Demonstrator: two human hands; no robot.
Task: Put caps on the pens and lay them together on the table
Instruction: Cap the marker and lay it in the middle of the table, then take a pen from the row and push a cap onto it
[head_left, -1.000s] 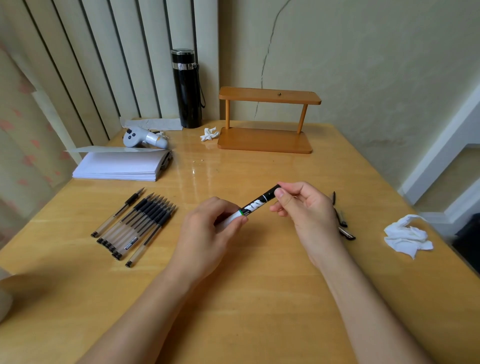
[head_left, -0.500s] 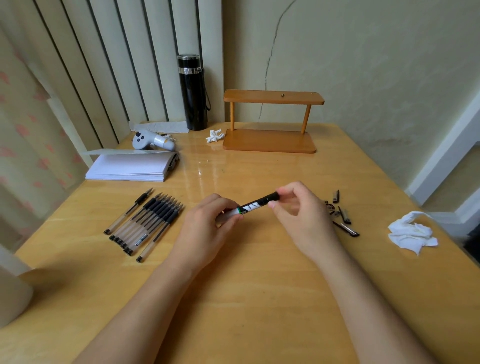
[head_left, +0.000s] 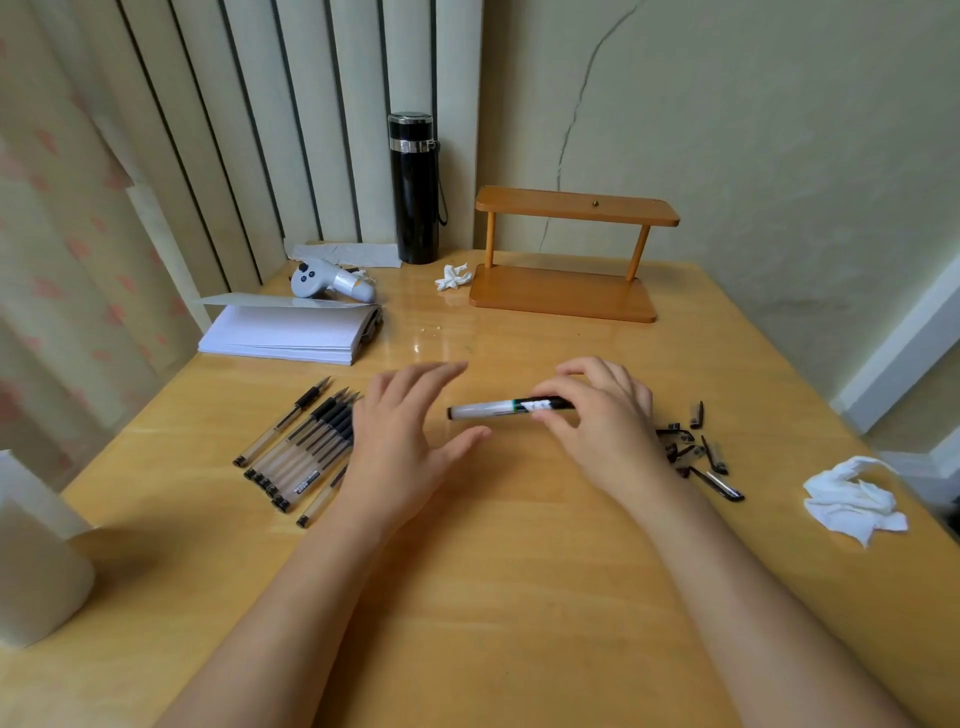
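White-and-black marker (head_left: 511, 408) hangs level over the bench (head_left: 519, 597), pinched at its dark end by the right hand (head_left: 602, 415); the left hand (head_left: 405, 436) hovers spread, holding nothing. Best laid gently beside the row of pens (head_left: 301, 452), parallel.

Wooden table (head_left: 519, 597), row of pens (head_left: 306, 447) left, loose caps (head_left: 696, 452) right, paper stack (head_left: 285, 332), black flask (head_left: 413, 192), wooden rack (head_left: 566, 291), crumpled tissue (head_left: 852, 499).

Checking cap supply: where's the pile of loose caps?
Head view: the caps lie on the table right of the right hand, left of the white tissue.
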